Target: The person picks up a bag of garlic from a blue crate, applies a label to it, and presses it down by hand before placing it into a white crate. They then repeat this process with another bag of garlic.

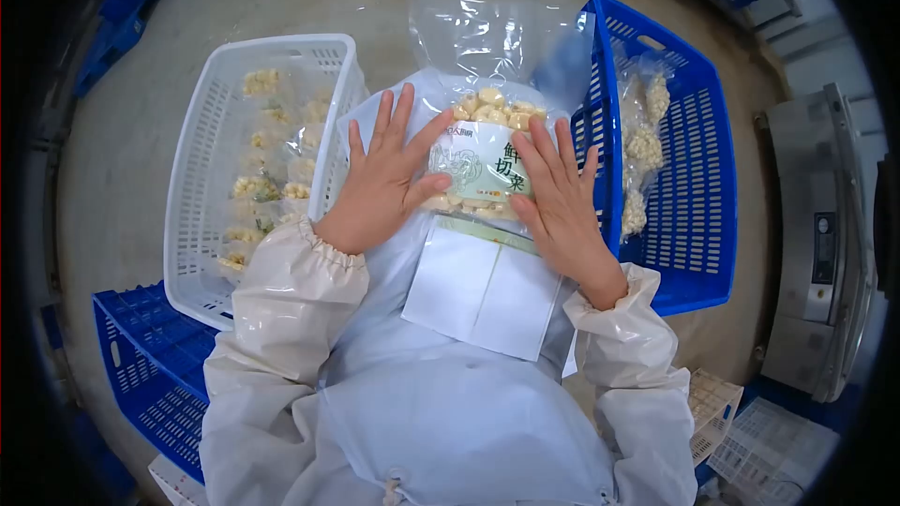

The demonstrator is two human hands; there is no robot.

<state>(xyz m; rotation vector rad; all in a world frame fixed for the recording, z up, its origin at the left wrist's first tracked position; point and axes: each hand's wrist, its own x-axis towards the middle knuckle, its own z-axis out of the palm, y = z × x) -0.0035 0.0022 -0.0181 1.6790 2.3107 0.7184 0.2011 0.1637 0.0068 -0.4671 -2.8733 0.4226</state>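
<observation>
A clear plastic bag of pale cut vegetable pieces lies in front of me, with a white and green label across its middle. My left hand is over the label's left side, fingers spread, with the thumb and index finger at its edge. On the label's right side rests my right hand, its fingers also stretched out. Neither hand grips anything. Just below the bag, white sheets with a green strip lie near my lap. The bag's clear upper part extends away from me.
To the left stands a white crate holding several small bags of pale florets. A blue crate on the right holds bagged florets. Another blue crate sits at lower left. Metal equipment stands at the far right.
</observation>
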